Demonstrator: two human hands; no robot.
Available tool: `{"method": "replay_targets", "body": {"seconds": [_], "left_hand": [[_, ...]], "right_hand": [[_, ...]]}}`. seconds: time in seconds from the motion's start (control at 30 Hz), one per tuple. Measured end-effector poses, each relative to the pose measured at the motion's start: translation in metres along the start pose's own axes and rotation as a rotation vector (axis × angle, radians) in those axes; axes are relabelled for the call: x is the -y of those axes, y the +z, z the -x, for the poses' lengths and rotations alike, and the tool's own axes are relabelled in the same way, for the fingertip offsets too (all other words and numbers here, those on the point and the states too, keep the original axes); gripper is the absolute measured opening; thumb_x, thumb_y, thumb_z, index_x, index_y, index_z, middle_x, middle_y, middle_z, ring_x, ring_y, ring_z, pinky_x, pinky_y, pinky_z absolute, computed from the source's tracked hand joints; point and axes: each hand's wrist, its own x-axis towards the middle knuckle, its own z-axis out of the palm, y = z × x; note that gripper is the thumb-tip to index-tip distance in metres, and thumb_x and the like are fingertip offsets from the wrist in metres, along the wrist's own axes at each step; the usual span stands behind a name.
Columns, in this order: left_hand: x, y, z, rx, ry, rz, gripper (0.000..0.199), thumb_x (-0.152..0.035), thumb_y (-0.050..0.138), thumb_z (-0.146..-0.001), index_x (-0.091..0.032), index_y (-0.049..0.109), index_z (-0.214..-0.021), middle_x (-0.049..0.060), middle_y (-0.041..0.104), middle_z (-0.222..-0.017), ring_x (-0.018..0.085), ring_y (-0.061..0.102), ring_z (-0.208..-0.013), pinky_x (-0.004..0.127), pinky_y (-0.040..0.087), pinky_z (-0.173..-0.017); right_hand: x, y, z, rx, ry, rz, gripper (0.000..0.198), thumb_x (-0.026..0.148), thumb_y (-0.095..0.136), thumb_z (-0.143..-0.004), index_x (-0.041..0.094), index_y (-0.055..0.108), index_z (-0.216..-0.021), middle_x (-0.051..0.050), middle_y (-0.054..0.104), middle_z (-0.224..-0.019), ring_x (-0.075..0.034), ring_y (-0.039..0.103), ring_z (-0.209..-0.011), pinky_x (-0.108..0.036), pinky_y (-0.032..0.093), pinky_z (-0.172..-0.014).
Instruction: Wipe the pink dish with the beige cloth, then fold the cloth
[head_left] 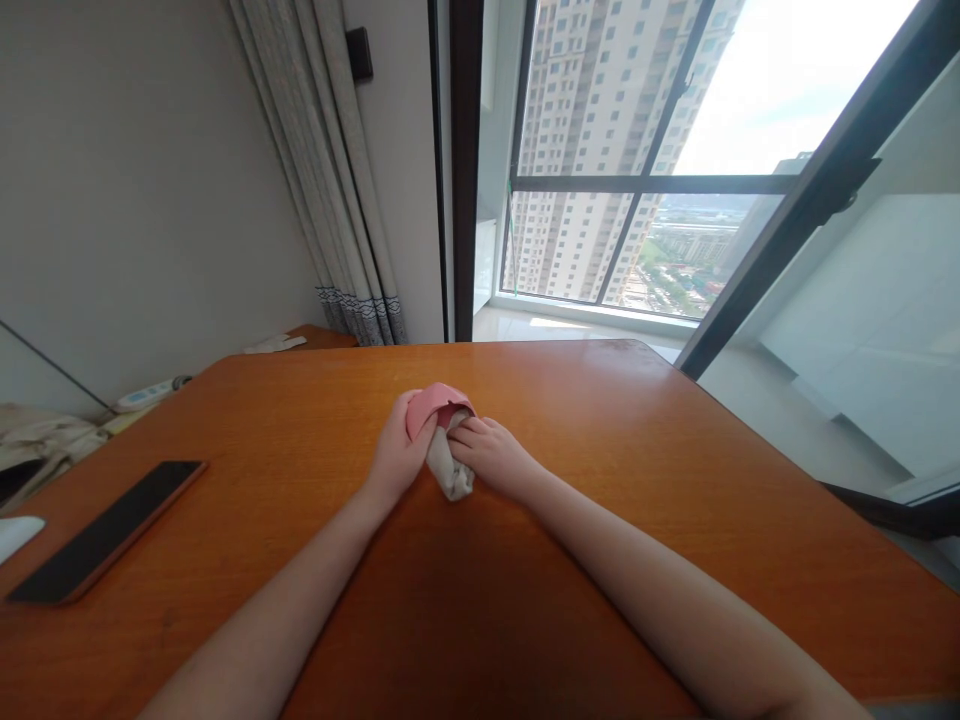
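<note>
A small pink bowl-like piece (437, 402), tilted on its side with its opening toward me, is gripped at its left by my left hand (397, 447). The thumb of that hand lies along its near edge. My right hand (493, 455) is closed on a crumpled whitish cloth (452, 470), its fingers pressing the upper part into the pink piece's opening. The lower end of the cloth hangs down toward the tabletop. My fingers hide part of the cloth and the inside of the pink piece.
The brown wooden table (600, 400) reaches toward the window. At the left lie a dark phone-like slab (112, 530) and a white object (19, 535) at the frame's edge. Beyond the left edge are a power strip (150, 393) and some fabric (45, 435). A curtain (322, 170) hangs behind.
</note>
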Motion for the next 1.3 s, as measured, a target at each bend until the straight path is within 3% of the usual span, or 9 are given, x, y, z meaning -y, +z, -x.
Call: {"method": "replay_targets", "body": {"seconds": [0.3,0.5,0.63,0.73,0.8,0.9,1.07,1.2,1.3], "left_hand": [[0.008,-0.004,-0.002,-0.105,-0.109,-0.028,0.035,-0.033,0.044,-0.084,-0.021,0.044,-0.116,0.007,0.054,-0.117,0.02,0.051,-0.11,0.037,0.037,-0.098],[-0.003,-0.01,0.002,-0.018,-0.066,-0.188,0.046,-0.034,0.056,-0.076,-0.024,0.045,-0.12,0.006,0.056,-0.118,0.026,0.054,-0.107,0.042,0.04,-0.095],[0.002,0.005,0.008,-0.061,-0.153,-0.015,0.05,-0.034,0.056,-0.076,-0.022,0.042,-0.122,0.007,0.059,-0.109,0.022,0.057,-0.1,0.04,0.043,-0.091],[0.011,0.021,0.014,-0.174,-0.191,0.163,0.053,-0.03,0.056,-0.075,-0.021,0.036,-0.124,0.008,0.053,-0.119,0.02,0.053,-0.109,0.036,0.041,-0.096],[0.017,0.027,0.015,-0.205,-0.218,0.203,0.046,-0.026,0.053,-0.076,-0.022,0.04,-0.12,0.007,0.05,-0.123,0.019,0.05,-0.113,0.035,0.039,-0.099],[0.019,0.021,0.011,-0.139,-0.227,0.141,0.035,-0.02,0.048,-0.076,-0.022,0.047,-0.111,0.005,0.056,-0.114,0.019,0.053,-0.108,0.038,0.038,-0.099],[0.005,-0.001,0.0,0.041,-0.028,-0.057,0.037,-0.022,0.053,-0.074,-0.021,0.053,-0.111,0.006,0.058,-0.115,0.022,0.053,-0.108,0.04,0.037,-0.1],[-0.003,0.009,0.01,-0.094,-0.102,0.107,0.058,-0.027,0.057,-0.074,-0.022,0.035,-0.128,0.008,0.054,-0.117,0.02,0.055,-0.105,0.038,0.041,-0.096],[-0.004,0.027,0.022,-0.169,-0.188,0.283,0.06,-0.03,0.053,-0.079,-0.025,0.024,-0.131,0.008,0.051,-0.122,0.018,0.055,-0.105,0.034,0.044,-0.093]], "right_hand": [[0.01,-0.021,0.0,0.005,-0.075,-0.072,0.026,0.022,0.036,-0.095,0.018,0.052,-0.115,-0.007,0.058,-0.117,-0.018,0.043,-0.11,-0.031,0.038,-0.081],[0.011,-0.01,-0.002,0.106,-0.002,-0.014,0.015,0.022,0.044,-0.092,0.018,0.057,-0.1,-0.008,0.06,-0.101,-0.019,0.046,-0.099,-0.031,0.039,-0.076],[0.009,-0.004,-0.001,0.126,-0.029,0.043,0.013,0.02,0.045,-0.091,0.019,0.058,-0.091,-0.006,0.06,-0.092,-0.02,0.045,-0.092,-0.031,0.038,-0.069],[0.009,-0.005,-0.001,0.076,0.013,0.039,0.014,0.02,0.043,-0.092,0.018,0.057,-0.089,-0.006,0.059,-0.091,-0.02,0.045,-0.094,-0.03,0.038,-0.071],[0.009,-0.008,-0.002,0.065,0.029,0.014,0.013,0.021,0.045,-0.091,0.018,0.057,-0.089,-0.005,0.059,-0.091,-0.019,0.045,-0.093,-0.03,0.038,-0.073],[0.006,-0.01,-0.003,0.101,0.006,-0.029,0.011,0.023,0.049,-0.09,0.018,0.058,-0.088,-0.005,0.058,-0.089,-0.018,0.046,-0.09,-0.029,0.039,-0.073],[0.001,-0.007,-0.001,0.106,0.01,0.058,0.013,0.019,0.046,-0.09,0.017,0.059,-0.092,-0.007,0.058,-0.095,-0.019,0.046,-0.095,-0.031,0.037,-0.069],[0.005,-0.006,0.0,0.047,0.018,0.048,0.015,0.02,0.045,-0.091,0.018,0.06,-0.09,-0.007,0.059,-0.09,-0.02,0.045,-0.091,-0.031,0.037,-0.068],[0.007,-0.008,0.0,-0.039,0.051,-0.014,0.013,0.021,0.048,-0.09,0.018,0.06,-0.091,-0.007,0.059,-0.091,-0.02,0.044,-0.094,-0.032,0.037,-0.074]]}}
